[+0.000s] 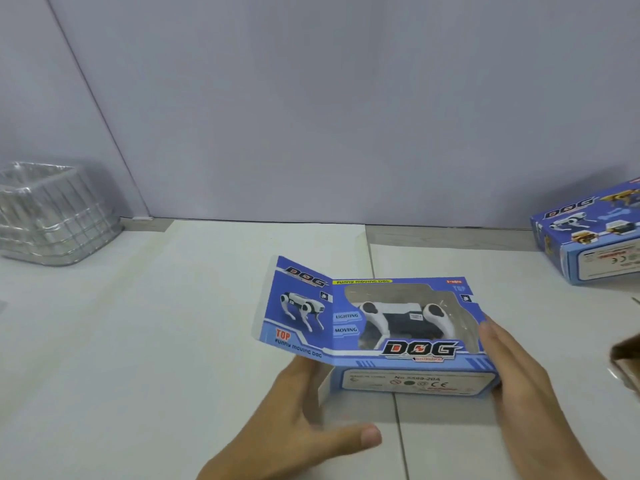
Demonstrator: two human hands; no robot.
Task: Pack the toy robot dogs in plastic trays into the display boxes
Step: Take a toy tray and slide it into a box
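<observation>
A blue display box (pixel 408 362) lies on the white table in the middle of the view. Through its window shows a white and black toy robot dog (pixel 405 318) in a plastic tray. The box's left end flap (pixel 298 306), printed with a dog picture, stands swung open. My left hand (pixel 304 420) reaches under that flap at the box's left end, fingers straight and thumb out. My right hand (pixel 523 386) presses flat against the box's right end.
A stack of clear plastic trays (pixel 52 213) stands at the far left. Another blue display box (pixel 588 233) lies at the right edge near the wall. A brown object (pixel 627 358) pokes in at the right edge. A grey wall closes the back.
</observation>
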